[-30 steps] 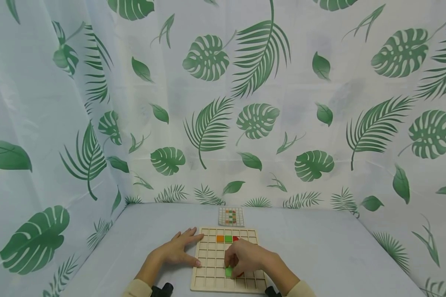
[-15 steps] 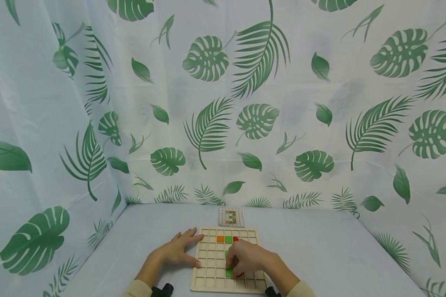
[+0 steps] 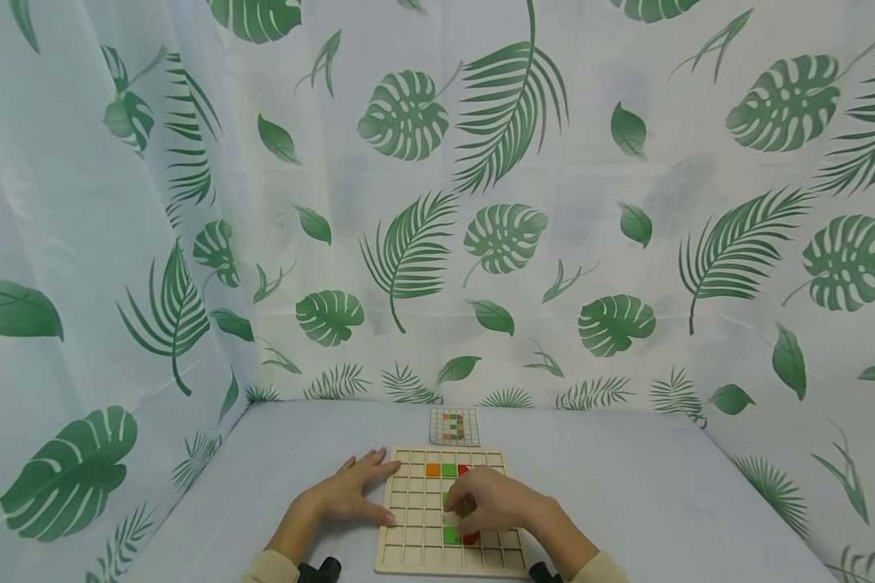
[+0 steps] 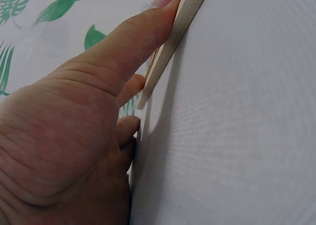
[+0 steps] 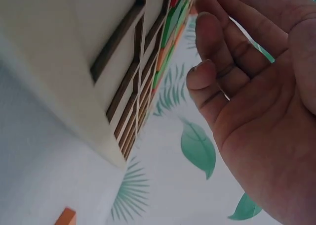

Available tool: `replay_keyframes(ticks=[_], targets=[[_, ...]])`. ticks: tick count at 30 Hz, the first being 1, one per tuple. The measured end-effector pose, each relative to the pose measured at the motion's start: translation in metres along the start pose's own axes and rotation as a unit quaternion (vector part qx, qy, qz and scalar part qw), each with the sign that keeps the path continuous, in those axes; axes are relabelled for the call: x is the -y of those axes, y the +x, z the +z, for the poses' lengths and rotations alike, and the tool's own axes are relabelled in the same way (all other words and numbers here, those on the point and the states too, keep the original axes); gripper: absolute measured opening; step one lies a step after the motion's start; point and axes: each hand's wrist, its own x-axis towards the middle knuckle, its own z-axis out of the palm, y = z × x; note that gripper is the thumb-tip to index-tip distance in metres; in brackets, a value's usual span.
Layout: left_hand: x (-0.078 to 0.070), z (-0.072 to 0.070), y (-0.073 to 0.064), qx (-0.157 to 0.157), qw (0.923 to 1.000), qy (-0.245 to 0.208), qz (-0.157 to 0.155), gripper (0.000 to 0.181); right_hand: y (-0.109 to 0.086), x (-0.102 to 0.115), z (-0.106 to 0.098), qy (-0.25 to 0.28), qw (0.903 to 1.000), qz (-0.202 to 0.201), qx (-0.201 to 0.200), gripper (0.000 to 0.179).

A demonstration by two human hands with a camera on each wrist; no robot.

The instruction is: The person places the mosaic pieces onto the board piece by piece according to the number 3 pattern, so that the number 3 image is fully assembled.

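Note:
A wooden grid board (image 3: 408,559) lies on the table, with orange (image 3: 433,470), green (image 3: 449,470) and red (image 3: 463,469) tiles along an upper row. Lower down sit a green tile (image 3: 451,535) and a red tile (image 3: 470,538), the latter partly covered by my right hand (image 3: 492,500). That hand hovers over the board, fingers loosely bent, thumb and index tips apart; in the right wrist view the fingertips (image 5: 201,74) touch nothing visible. My left hand (image 3: 343,494) spreads at the board's left side, its thumb resting on the edge (image 4: 173,42).
A small printed pattern card (image 3: 454,427) lies just beyond the board. An orange piece (image 5: 66,217) shows at the lower edge of the right wrist view. Leaf-printed curtains (image 3: 437,243) stand behind and to the left.
My right hand has lifted a little and shifted right, uncovering more of the lower green and red tiles. The left hand stays put.

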Motion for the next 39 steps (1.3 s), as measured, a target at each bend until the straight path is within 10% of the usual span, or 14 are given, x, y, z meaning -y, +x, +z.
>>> replay_keyframes(ticks=[39], targets=[[-0.004,0.002,0.001,-0.011,0.9997,0.006,-0.022,0.101,-0.062,-0.046,-0.067,0.021,0.9946,0.081,-0.062,0.034]])
